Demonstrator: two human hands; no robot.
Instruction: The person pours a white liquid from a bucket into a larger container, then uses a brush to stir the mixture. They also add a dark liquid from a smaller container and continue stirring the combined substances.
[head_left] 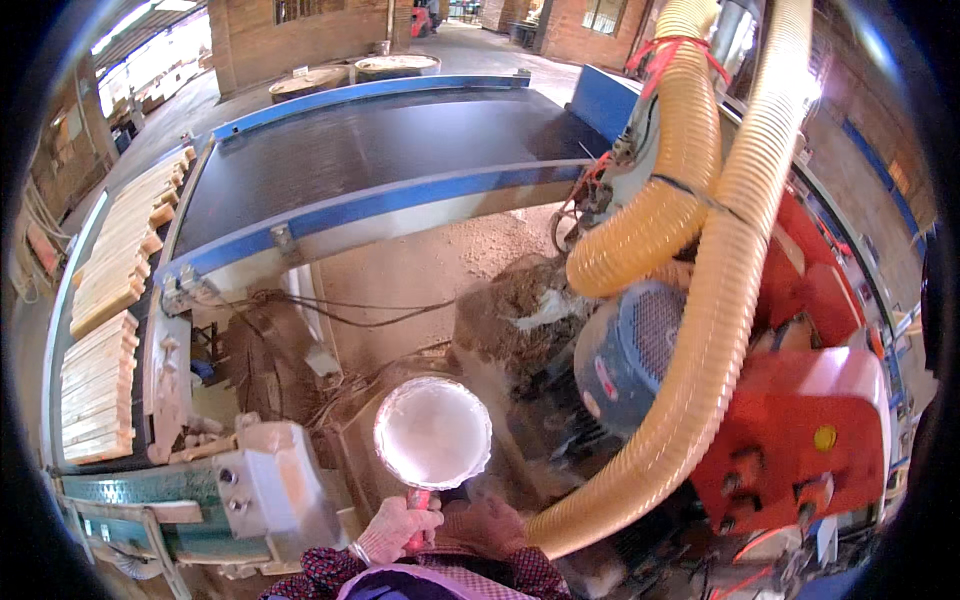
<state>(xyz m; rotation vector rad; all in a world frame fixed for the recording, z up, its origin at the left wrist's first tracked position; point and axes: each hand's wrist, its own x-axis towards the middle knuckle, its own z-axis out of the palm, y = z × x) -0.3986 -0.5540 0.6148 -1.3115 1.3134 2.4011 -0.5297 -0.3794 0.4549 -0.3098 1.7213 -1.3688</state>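
Observation:
My left hand (392, 530), in a pale knit glove with the cuff at the wrist, is closed round the red handle (418, 518) of a round dipper (433, 432). The dipper's rim is crusted white, and something smooth and white fills its inside. Close beside the handle, low in front of me, is my right hand (487, 527). It looks darker and smeared, and its fingers do not show clearly. A ribbed yellow hose (610, 505) passes just right of that hand. Both forearms wear dark dotted sleeves.
A blue-edged conveyor with a black belt (390, 135) spans the far side. Wood strips (100, 390) lie in rows at the left. Right of me stand a blue motor (630, 350) and a red machine housing (800, 440). Cables (370, 318) hang ahead; sawdust lies beneath the conveyor.

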